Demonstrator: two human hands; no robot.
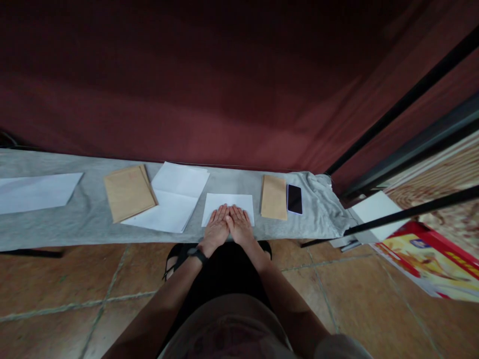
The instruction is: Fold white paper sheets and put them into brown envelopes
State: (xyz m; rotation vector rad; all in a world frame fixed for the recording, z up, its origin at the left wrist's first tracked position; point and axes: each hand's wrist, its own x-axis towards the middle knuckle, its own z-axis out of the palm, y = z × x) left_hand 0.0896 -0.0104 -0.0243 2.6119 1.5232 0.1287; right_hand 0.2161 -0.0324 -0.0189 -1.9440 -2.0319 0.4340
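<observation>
Both my hands lie flat, side by side, on a folded white sheet of paper (228,201) at the front of a grey cloth-covered bench (86,219). My left hand (217,227) has its fingers stretched out and holds nothing; a black watch sits on its wrist. My right hand (239,224) is open too, palm down, touching the left hand. To the right of the sheet lies a brown envelope (274,197), with a black phone (295,199) beside it.
Left of my hands lie a stack of white sheets (175,197), a brown envelope (128,192) and another white sheet (37,192). A dark red curtain hangs behind the bench. A red and yellow box (430,262) and white paper (377,212) lie at right on the tiled floor.
</observation>
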